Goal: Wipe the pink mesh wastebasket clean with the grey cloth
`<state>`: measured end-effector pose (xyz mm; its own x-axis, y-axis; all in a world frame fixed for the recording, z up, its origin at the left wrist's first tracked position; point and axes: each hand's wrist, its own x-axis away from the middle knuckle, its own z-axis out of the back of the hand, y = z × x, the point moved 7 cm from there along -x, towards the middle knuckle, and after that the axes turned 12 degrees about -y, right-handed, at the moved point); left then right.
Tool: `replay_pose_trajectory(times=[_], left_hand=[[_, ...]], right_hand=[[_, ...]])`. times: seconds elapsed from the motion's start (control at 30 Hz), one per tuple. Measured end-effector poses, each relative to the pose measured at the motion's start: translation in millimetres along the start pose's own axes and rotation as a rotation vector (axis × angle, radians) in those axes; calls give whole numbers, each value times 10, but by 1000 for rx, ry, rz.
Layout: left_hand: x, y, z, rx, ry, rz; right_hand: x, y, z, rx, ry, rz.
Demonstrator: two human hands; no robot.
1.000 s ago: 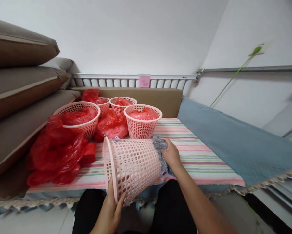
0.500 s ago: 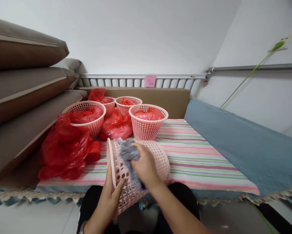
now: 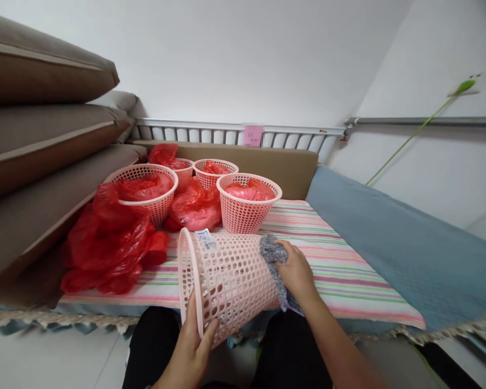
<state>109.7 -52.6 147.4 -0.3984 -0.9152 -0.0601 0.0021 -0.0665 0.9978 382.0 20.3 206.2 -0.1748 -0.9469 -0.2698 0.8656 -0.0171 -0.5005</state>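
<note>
A pink perforated plastic basket [image 3: 238,275] lies on its side above my lap, its wide mouth turned left and a white label [image 3: 206,240] near the rim. My left hand [image 3: 196,337] grips the rim at the lower left, thumb outside and fingers partly hidden inside the mouth. At the basket's base end, my right hand [image 3: 297,270] is closed on a grey fuzzy cloth [image 3: 275,259], which presses against the side near the bottom and hangs down over it.
Several pink baskets [image 3: 245,216] holding red plastic bags stand behind. Loose red bags [image 3: 108,243] lie at left beside stacked cushions [image 3: 48,129]. A striped cloth [image 3: 348,270] covers the seat; a blue-covered backrest [image 3: 408,227] borders it at right.
My right hand has moved the grey cloth rightward along the basket, from near the rim to the base end. The label has come into clearer view. My left hand still grips the rim.
</note>
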Motion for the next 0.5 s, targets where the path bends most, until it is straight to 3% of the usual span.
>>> replay_pose_trajectory(times=[0.2, 0.33, 0.43, 0.5], left_hand=[[-207, 324, 140, 246, 9, -26], [-347, 574, 233, 97, 66, -73], [-321, 561, 213, -28, 81, -65], [-248, 490, 221, -84, 110, -59]], right_hand=[[165, 81, 7, 7, 45, 65], [204, -36, -26, -63, 98, 34], [286, -439, -89, -183, 106, 88], [418, -886, -164, -304, 51, 228]])
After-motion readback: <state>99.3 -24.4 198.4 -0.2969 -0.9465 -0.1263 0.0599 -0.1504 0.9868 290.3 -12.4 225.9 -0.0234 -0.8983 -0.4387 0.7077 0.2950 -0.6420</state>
